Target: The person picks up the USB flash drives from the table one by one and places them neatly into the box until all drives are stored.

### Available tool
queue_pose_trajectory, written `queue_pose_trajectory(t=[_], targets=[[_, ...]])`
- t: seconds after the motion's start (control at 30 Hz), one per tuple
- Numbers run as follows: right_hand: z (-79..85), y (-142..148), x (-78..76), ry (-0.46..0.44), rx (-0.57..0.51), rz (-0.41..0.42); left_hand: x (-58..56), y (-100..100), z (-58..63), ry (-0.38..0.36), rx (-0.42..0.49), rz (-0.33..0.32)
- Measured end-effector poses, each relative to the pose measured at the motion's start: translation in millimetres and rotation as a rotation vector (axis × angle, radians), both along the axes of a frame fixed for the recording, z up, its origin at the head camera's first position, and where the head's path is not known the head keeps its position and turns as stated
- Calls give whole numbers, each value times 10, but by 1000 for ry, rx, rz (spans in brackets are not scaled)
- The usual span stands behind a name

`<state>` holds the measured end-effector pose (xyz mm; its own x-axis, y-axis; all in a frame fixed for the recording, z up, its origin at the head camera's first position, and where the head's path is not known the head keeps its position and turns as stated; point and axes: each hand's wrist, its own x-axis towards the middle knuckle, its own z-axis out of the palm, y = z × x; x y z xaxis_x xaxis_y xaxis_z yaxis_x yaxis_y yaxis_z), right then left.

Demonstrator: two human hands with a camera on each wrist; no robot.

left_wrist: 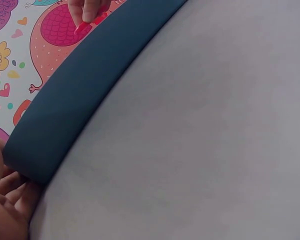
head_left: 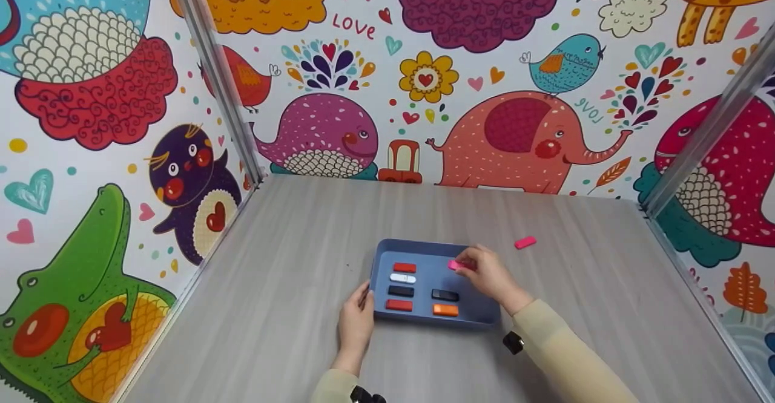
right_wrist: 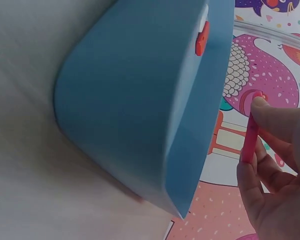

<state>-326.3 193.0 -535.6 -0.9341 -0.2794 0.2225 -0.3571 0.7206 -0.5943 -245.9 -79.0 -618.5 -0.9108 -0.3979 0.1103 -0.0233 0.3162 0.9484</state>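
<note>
My right hand (head_left: pixel 491 275) pinches a pink USB stick (right_wrist: pixel 251 132) between thumb and fingers, above the right half of a blue tray (head_left: pixel 418 323). My left hand (head_left: pixel 356 321) grips the tray at its left side, with fingers curled against the outer wall in the left wrist view. Inside the tray's left half lie a red stick (head_left: pixel 404 267), a white stick (head_left: pixel 402 278), a black stick (head_left: pixel 401 291) and another red stick (head_left: pixel 399 305), in a column. To their right are a second black stick (head_left: pixel 445 295) and an orange stick (head_left: pixel 445 310).
Another pink stick (head_left: pixel 525 242) lies on the grey wood-grain table (head_left: pixel 272 282), beyond the tray to the right. Panels with cartoon animals (head_left: pixel 502 143) stand along the back and both sides, joined by metal posts (head_left: pixel 212 58).
</note>
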Motion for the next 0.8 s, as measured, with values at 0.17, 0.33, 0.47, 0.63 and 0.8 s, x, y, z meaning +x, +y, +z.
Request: queue_pose_trajectory(t=[0.17,0.33,0.47,0.63,0.8], targets=[[-69,-52,2,-18,12,-3,-5,3,3,-9,2,6],[-146,-100,-6,-26,15,10,-6,8,5,-12,4,10],[-201,-140,-26,-29,20,29,-2,10,11,-11,9,9],[-241,-184,-36,-56,35,41,-1,6,12,-3,10,3],[-268,-222,-47,-97,50,37,0,6,16,-14,15,1]])
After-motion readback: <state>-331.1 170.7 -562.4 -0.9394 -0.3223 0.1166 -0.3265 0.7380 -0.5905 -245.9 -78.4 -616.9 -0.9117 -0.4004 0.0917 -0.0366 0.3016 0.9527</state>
